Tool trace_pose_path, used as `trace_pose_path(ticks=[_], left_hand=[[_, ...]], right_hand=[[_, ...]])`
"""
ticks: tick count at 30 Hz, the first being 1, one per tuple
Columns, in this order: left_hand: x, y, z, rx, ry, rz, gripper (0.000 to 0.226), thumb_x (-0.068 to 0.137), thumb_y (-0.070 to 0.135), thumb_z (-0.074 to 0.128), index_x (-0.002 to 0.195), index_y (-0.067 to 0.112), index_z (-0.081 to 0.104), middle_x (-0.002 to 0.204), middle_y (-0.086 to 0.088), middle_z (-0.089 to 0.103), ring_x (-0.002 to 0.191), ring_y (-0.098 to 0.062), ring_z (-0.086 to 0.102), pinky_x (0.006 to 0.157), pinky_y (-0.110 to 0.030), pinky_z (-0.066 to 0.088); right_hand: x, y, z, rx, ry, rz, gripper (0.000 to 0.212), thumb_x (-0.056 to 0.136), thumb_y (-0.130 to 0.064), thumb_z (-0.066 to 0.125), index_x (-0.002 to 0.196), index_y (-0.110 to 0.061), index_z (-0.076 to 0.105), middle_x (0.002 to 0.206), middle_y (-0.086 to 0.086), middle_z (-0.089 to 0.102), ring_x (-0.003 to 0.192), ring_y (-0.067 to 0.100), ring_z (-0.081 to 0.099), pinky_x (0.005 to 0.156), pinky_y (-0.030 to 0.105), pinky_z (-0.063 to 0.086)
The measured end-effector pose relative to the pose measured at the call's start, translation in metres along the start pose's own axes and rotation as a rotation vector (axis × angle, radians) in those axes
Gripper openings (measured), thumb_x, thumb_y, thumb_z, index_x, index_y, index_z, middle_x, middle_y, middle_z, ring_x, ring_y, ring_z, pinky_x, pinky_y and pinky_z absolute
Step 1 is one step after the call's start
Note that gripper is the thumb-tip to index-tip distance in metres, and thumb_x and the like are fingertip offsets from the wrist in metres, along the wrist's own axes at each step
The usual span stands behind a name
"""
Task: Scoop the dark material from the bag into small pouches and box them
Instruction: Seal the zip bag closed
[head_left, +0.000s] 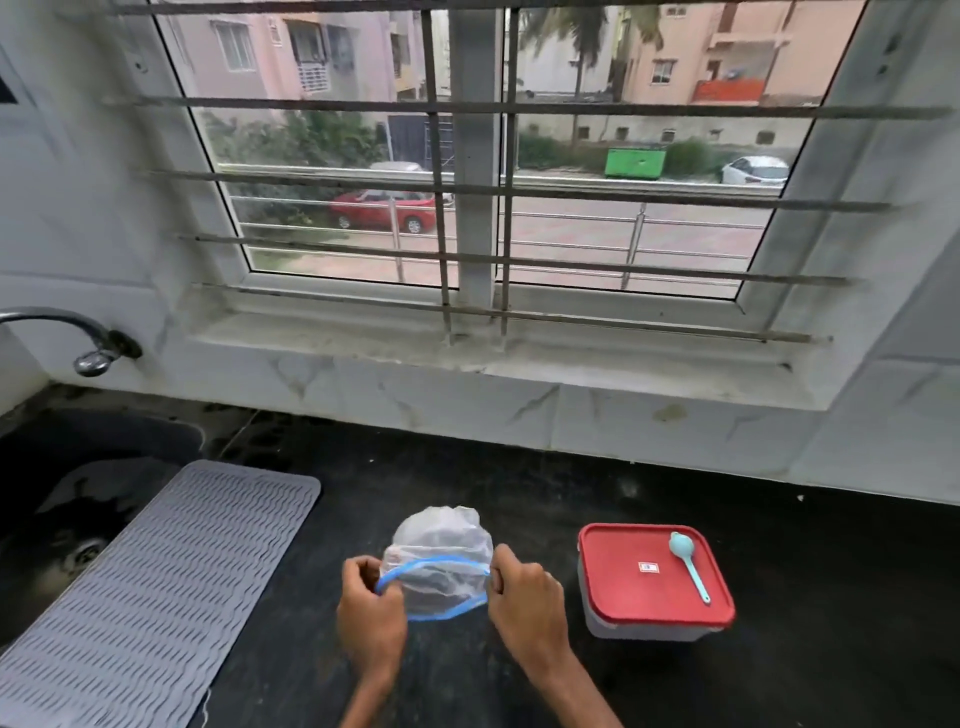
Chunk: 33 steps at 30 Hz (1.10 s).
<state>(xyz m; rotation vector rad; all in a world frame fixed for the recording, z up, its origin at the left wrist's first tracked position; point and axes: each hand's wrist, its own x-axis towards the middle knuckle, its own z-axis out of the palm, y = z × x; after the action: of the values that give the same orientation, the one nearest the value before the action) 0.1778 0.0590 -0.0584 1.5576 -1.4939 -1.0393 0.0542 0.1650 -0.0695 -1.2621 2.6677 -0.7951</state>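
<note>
KITCHEN WINDOW: A person's left hand (371, 608) and right hand (524, 605) hold a clear, crinkled plastic bag (441, 545) by the two ends of its blue zip strip, low at the centre of a black surface (467, 483). Each grip is closed, with fingers and thumb curled in to pinch the strip. The left hand is at the bag's 9 o'clock edge and the right at its 3 o'clock edge. Between them the strip bows into an oval mouth. The dark material (439, 584) shows as a shadowy mass through the thin film, and the bag's rounded bottom bulges toward 12 o'clock.

At 3 o'clock from the bag, near but apart, sits a squarish, pale box (597, 618) with rounded corners and a glossy red lid (623, 582). A light blue plastic spoon (688, 564) lies on the lid, its bowl pointing to 11 o'clock. At 9 o'clock a grey, wave-ribbed mat (156, 587) lies beside a dark sink (62, 519). A curved chrome tap (78, 332) juts from the white, marble-veined wall. At 12 o'clock stands a window (478, 182) with metal bars.
</note>
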Motion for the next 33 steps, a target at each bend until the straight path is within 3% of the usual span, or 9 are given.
trace_pose_path(ticks=[4,6,10,14,18,21,25,30,33], left_hand=[[0.012,0.011,0.005,-0.282,-0.055,-0.038,0.021,0.089,-0.013,0.045,0.087,0.005,0.055,0.079,-0.009,0.058,0.076,-0.026,0.054,0.061,-0.033,0.042],[0.017,0.017,0.0,-0.369,-0.111,0.059,0.028,0.087,-0.019,0.046,0.087,0.009,0.051,0.08,-0.007,0.054,0.075,-0.018,0.051,0.062,-0.025,0.044],[0.013,0.025,-0.012,-0.391,-0.271,0.252,0.038,0.084,-0.026,0.049,0.084,0.011,0.052,0.077,-0.001,0.055,0.067,-0.001,0.053,0.059,-0.013,0.043],[0.005,0.026,-0.017,-0.316,-0.398,0.39,0.046,0.081,-0.029,0.045,0.072,0.014,0.06,0.084,0.004,0.072,0.075,-0.005,0.064,0.065,-0.014,0.049],[-0.004,0.026,-0.016,-0.252,-0.434,0.501,0.063,0.075,-0.029,0.05,0.074,0.031,0.068,0.096,0.001,0.075,0.089,-0.015,0.07,0.074,-0.023,0.055],[-0.006,0.028,-0.015,-0.224,-0.414,0.535,0.054,0.069,-0.031,0.052,0.077,0.02,0.069,0.094,0.005,0.075,0.089,-0.015,0.07,0.074,-0.026,0.057],[-0.014,0.031,-0.013,-0.269,-0.377,0.511,0.031,0.078,-0.018,0.061,0.088,0.01,0.071,0.092,0.004,0.074,0.088,-0.017,0.07,0.076,-0.028,0.06],[-0.014,0.027,0.001,-0.465,-0.175,0.206,0.038,0.08,-0.025,0.056,0.089,0.012,0.062,0.084,-0.006,0.069,0.079,-0.02,0.066,0.068,-0.019,0.055],[-0.002,0.017,0.004,-0.514,-0.092,0.041,0.047,0.082,-0.027,0.048,0.087,0.019,0.059,0.088,-0.013,0.063,0.078,-0.017,0.062,0.06,-0.014,0.051]], right_hand=[[-0.007,-0.001,-0.033,0.038,-0.573,-0.136,0.031,0.084,-0.04,0.066,0.08,-0.02,0.043,0.069,-0.005,0.058,0.071,0.022,0.057,0.064,0.032,0.043],[-0.008,0.001,-0.053,0.254,-0.652,-0.101,0.037,0.079,-0.038,0.076,0.074,-0.016,0.047,0.065,-0.004,0.059,0.067,0.016,0.066,0.061,0.027,0.049],[0.009,0.001,-0.087,0.862,-0.245,0.058,0.029,0.085,-0.031,0.075,0.074,-0.018,0.053,0.067,0.01,0.069,0.053,0.018,0.063,0.049,0.029,0.048],[0.037,-0.006,-0.105,0.879,0.175,-0.001,0.015,0.087,-0.036,0.071,0.079,-0.028,0.06,0.071,0.0,0.064,0.062,0.009,0.058,0.06,0.022,0.049],[0.053,-0.012,-0.088,0.583,0.006,-0.163,0.004,0.089,-0.022,0.072,0.092,-0.02,0.074,0.088,-0.013,0.068,0.082,0.006,0.064,0.076,0.026,0.055],[0.053,-0.014,-0.077,0.482,-0.176,-0.149,0.007,0.087,-0.028,0.072,0.093,-0.027,0.076,0.091,-0.015,0.07,0.084,0.005,0.065,0.079,0.032,0.057],[0.043,-0.014,-0.076,0.603,-0.288,-0.134,0.011,0.086,-0.032,0.075,0.095,-0.026,0.076,0.089,-0.012,0.073,0.084,0.004,0.068,0.077,0.025,0.059],[0.037,-0.004,-0.067,0.623,-0.075,0.049,0.009,0.086,-0.023,0.075,0.077,-0.026,0.073,0.072,-0.011,0.071,0.069,-0.001,0.065,0.065,0.016,0.052],[0.043,0.011,-0.065,0.755,0.008,0.22,0.01,0.09,-0.022,0.07,0.08,-0.021,0.073,0.075,-0.006,0.073,0.073,0.007,0.069,0.072,0.03,0.059]])
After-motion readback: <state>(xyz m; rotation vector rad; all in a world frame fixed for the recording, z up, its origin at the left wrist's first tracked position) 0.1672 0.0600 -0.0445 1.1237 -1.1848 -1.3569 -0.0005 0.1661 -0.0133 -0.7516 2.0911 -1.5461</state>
